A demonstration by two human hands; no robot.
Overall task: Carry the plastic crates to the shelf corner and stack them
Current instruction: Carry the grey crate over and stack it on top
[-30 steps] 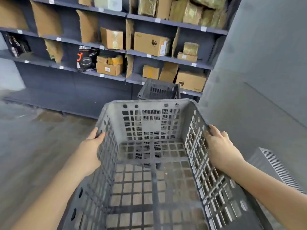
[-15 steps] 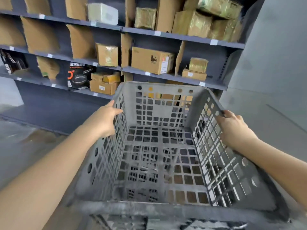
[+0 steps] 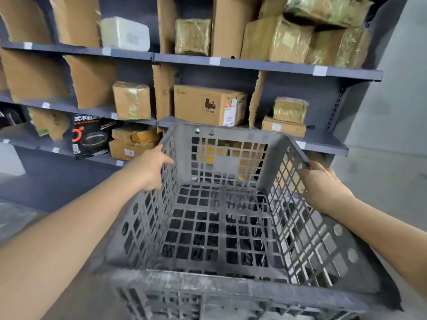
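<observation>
A large grey plastic crate (image 3: 231,282) with gridded walls and floor fills the lower middle of the head view, empty inside. My left hand (image 3: 152,167) grips its left wall near the far corner. My right hand (image 3: 321,185) holds the top rim of its right wall. Below the crate's near edge, the gridded wall of another grey crate (image 3: 175,306) shows directly underneath it; whether the two touch I cannot tell. The crate's far wall sits close in front of the dark shelf unit (image 3: 254,63).
The shelves hold several cardboard boxes (image 3: 208,105), wrapped parcels (image 3: 193,36) and a black pan box (image 3: 91,136). A grey wall (image 3: 397,100) runs along the right, meeting the shelf end. Grey floor (image 3: 18,218) lies to the left.
The crate has moved forward to the shelf corner and the view has closed in on the shelves. The other crate, earlier standing ahead by the shelf, now shows beneath the held one.
</observation>
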